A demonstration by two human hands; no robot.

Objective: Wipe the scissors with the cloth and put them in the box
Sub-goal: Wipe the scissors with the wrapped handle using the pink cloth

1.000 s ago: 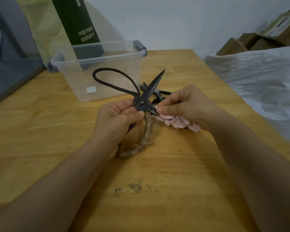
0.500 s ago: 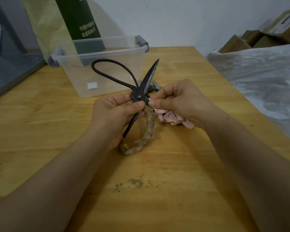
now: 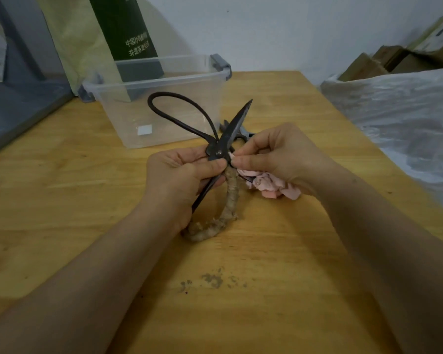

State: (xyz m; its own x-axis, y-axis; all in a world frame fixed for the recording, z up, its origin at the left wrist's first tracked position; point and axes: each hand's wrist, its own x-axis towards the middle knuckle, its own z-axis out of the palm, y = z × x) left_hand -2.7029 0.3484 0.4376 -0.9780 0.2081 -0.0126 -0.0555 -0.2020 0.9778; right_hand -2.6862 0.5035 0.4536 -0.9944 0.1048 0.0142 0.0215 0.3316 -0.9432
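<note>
My left hand (image 3: 179,180) grips black iron scissors (image 3: 230,129) at the pivot, blades spread, one blade pointing up toward the box. One handle is a bare black loop; the other is wrapped in tan cord (image 3: 228,200) and hangs to the table. My right hand (image 3: 279,159) pinches a pink cloth (image 3: 274,186) against the scissors just right of the pivot. A clear plastic box (image 3: 118,84) with grey latches stands behind, open on top.
More dark scissors (image 3: 241,132) lie on the wooden table (image 3: 266,290) behind my right hand. A green and yellow bag (image 3: 123,29) leans behind the box. A plastic-covered heap (image 3: 399,116) borders the table's right side, with cardboard boxes (image 3: 384,60) beyond.
The scissors tilted slightly more upright in my left hand and their blade tip rose. My right hand with the cloth shifted along the metal near the pivot.
</note>
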